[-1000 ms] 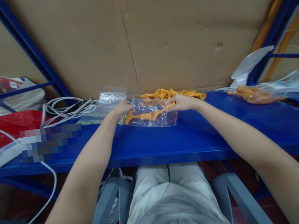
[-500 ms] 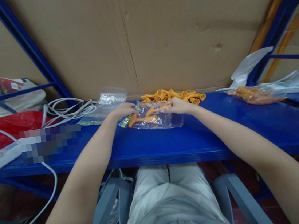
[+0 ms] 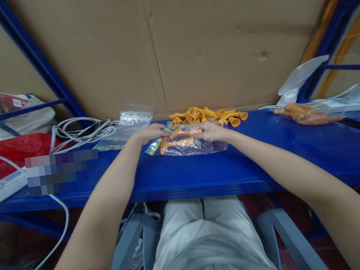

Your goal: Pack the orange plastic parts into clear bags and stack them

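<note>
Blue table [image 3: 185, 176]: left hand [image 3: 149, 133] pinches clear bag [image 3: 208, 146]; right hand [image 3: 215, 131], grip I cannot tell. Orange pieces [image 3: 185, 142] seem being packed; next needs careful push.

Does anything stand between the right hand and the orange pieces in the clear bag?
No solid obstacle shows: the right hand is at the right end of the clear bag, close to the orange pieces. Blur hides whether the bag itself comes between. The left hand holds the other end, out of the way.
</note>
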Demonstrator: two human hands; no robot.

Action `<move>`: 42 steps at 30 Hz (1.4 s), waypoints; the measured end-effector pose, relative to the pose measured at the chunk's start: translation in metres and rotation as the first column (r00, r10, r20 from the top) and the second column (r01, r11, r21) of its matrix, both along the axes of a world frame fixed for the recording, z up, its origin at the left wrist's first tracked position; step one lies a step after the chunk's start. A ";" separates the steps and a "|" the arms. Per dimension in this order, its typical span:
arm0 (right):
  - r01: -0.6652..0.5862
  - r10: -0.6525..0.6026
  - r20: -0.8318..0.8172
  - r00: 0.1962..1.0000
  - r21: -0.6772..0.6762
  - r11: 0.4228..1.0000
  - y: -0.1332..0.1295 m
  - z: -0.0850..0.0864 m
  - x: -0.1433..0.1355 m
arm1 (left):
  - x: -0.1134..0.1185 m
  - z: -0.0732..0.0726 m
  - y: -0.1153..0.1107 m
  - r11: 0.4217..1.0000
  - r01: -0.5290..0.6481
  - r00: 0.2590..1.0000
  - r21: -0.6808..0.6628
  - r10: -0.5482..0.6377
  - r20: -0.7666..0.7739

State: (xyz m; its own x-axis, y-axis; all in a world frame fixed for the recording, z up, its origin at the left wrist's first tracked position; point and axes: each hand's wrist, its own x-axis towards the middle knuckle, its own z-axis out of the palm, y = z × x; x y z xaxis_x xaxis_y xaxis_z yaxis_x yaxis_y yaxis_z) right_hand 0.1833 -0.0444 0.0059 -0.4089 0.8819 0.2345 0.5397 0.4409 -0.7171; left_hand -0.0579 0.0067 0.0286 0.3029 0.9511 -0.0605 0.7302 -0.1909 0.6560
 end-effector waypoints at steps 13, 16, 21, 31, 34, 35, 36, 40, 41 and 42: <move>-0.068 -0.016 -0.271 0.963 -0.299 0.952 -0.007 -0.001 -0.010 | 0.003 0.000 -0.003 0.999 0.029 0.999 -0.039 -0.028 0.043; -0.112 0.004 -0.291 0.957 -0.357 0.927 -0.013 -0.001 -0.015 | 0.003 0.000 -0.003 0.998 0.015 0.998 -0.068 -0.011 0.059; -0.091 0.023 -0.248 0.968 -0.265 0.960 -0.015 -0.002 -0.020 | 0.004 0.001 -0.004 0.995 0.008 0.997 -0.100 0.000 0.077; -0.025 -0.027 0.116 0.993 0.424 0.905 0.010 -0.020 -0.010 | 0.002 -0.001 -0.003 0.995 0.056 0.997 -0.085 -0.050 0.064; -0.081 0.036 0.113 0.993 0.426 0.901 0.016 -0.026 -0.008 | 0.000 -0.001 -0.002 0.985 0.138 0.990 -0.101 -0.135 0.033; -0.089 0.050 0.103 0.993 0.419 0.904 0.018 -0.028 -0.008 | -0.001 -0.002 -0.001 0.982 0.157 0.987 -0.105 -0.154 0.035; -0.083 0.050 0.090 0.995 0.411 0.908 0.020 -0.030 -0.007 | -0.002 -0.002 -0.001 0.979 0.172 0.985 -0.106 -0.168 0.046; -0.030 0.006 0.062 0.998 0.392 0.919 0.029 -0.037 -0.006 | -0.002 -0.007 0.003 0.971 0.214 0.970 -0.104 -0.198 0.143; -0.023 -0.002 0.062 0.998 0.395 0.918 0.031 -0.039 -0.006 | -0.001 -0.009 0.004 0.970 0.220 0.966 -0.103 -0.202 0.163; -0.021 -0.006 0.066 0.998 0.397 0.917 0.033 -0.039 -0.006 | -0.001 -0.010 0.005 0.970 0.223 0.963 -0.100 -0.203 0.177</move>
